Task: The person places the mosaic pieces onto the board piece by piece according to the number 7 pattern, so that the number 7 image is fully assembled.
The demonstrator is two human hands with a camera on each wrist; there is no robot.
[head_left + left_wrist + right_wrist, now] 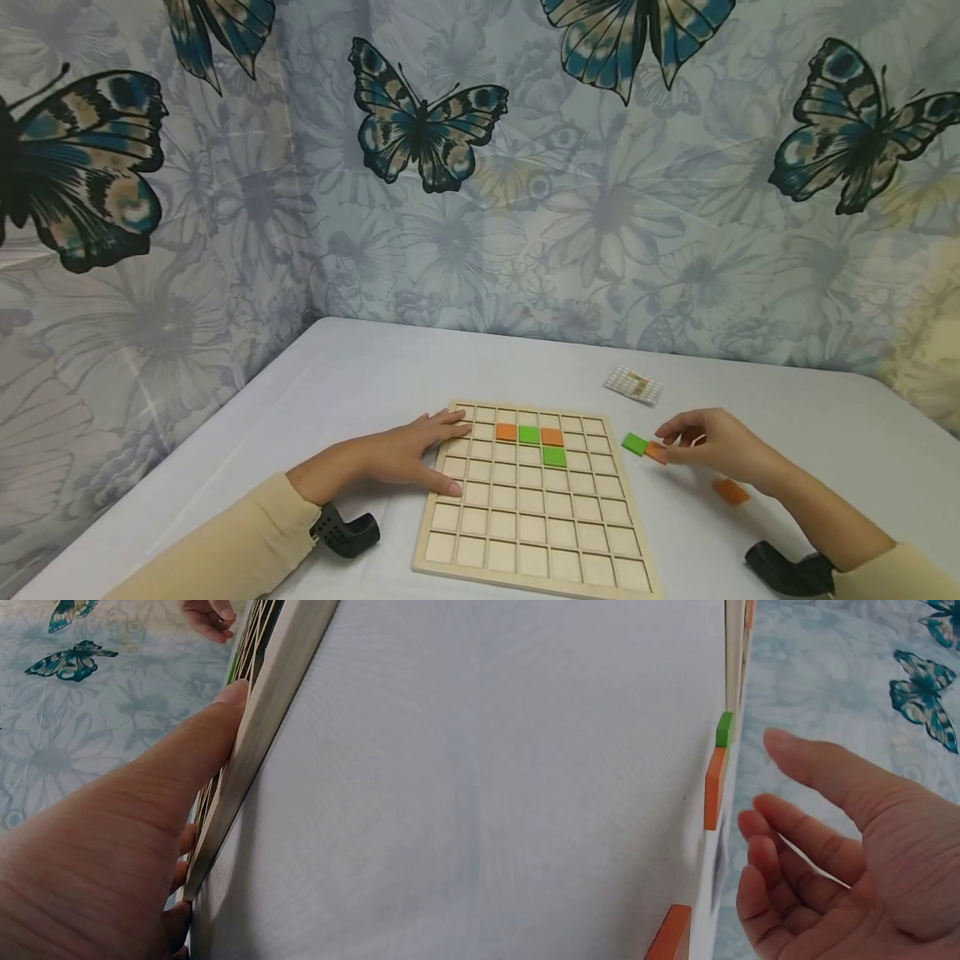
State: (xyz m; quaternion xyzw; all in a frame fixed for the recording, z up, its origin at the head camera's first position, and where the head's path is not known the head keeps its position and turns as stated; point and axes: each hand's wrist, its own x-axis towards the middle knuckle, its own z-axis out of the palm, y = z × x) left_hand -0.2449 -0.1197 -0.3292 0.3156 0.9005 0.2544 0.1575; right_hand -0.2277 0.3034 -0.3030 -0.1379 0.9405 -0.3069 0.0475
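A wooden grid board [532,529] lies on the table with two orange tiles [506,432] and two green tiles [554,457] in its far cells. Resting on the board's left edge, my left hand [408,448] has its fingers spread; the thumb [195,735] lies over the rim in the left wrist view. My right hand [712,446] hovers to the right of the board with loosely bent fingers and nothing between them. Just beside it, a loose green tile [635,443] touches a loose orange tile [714,787]. Another orange tile [731,492] lies nearer, below the right forearm.
A small card [633,386] printed with a coloured grid lies beyond the board on the right. White cloth [360,367] covers the table. Behind it hangs a butterfly-patterned backdrop [465,267]. Dark wrist mounts [348,533] are strapped on both arms.
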